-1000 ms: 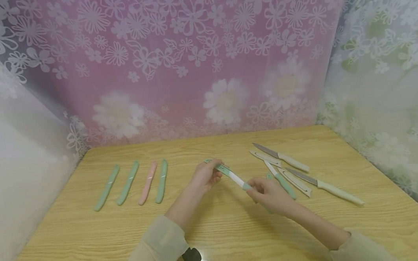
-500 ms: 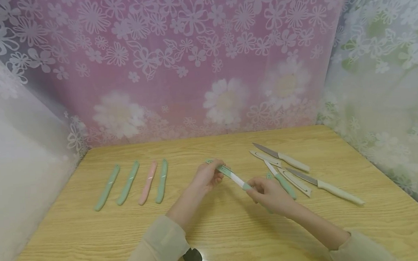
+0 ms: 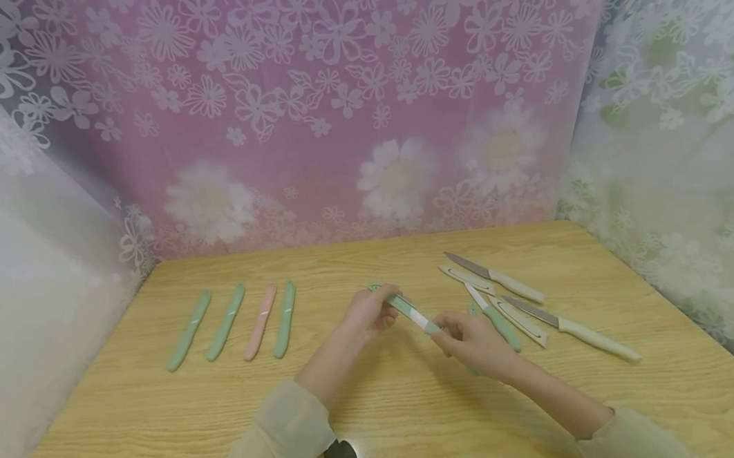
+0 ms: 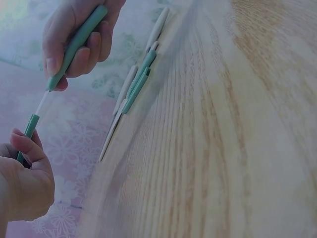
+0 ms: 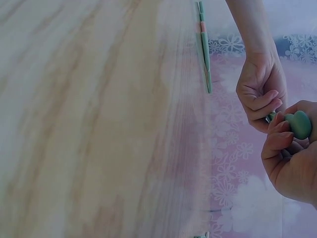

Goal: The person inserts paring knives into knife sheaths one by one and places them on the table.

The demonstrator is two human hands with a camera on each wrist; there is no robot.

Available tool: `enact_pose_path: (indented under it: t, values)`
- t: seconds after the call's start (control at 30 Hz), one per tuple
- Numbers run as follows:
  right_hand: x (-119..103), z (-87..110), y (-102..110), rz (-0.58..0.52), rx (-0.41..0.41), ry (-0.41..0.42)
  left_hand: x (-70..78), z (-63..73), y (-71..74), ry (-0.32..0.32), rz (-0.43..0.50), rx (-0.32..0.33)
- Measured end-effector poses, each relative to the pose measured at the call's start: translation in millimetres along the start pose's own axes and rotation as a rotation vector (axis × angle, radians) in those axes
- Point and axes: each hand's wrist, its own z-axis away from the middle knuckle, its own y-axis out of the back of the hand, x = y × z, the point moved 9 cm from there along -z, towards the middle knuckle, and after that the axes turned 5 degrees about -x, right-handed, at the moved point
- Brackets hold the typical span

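Note:
My left hand (image 3: 367, 315) pinches a green knife sheath (image 4: 30, 127) between thumb and fingers. In my right hand (image 3: 475, 344) is a paring knife, its green handle (image 4: 77, 45) gripped in curled fingers. The white blade (image 3: 418, 317) points up and left, its front part inside the sheath and a short stretch bare near the handle. Both are held above the table. Close behind my right hand lie a second green-handled knife (image 3: 501, 327) with a white blade and a green piece (image 3: 473, 309), mostly hidden by the hand.
Two cream-handled knives with grey blades, one far (image 3: 514, 285) and one near (image 3: 597, 338), lie bare at the right. Cream sheaths (image 3: 518, 322) lie between them. A row of sheathed knives, one pink (image 3: 260, 322) and several green (image 3: 188, 330), lies at the left of the wooden table (image 3: 134, 421).
My left hand has shifted slightly right and down, toward my right hand. The sheath now covers more of the blade, so less white shows. My right hand stays nearly still.

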Motion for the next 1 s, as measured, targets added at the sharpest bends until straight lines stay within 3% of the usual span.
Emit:
enact_pose_path:
  t: [0.47,1.0]
  values:
    - [3.0,-3.9,0.3,0.023,0.002,-0.031,-1.1,-0.3,-3.2,-0.004,0.005,-0.019]
    - [3.7,-7.0,-3.4,-0.040,-0.050,-0.075,-1.0,-0.2,0.7,-0.021,0.031,-0.019]
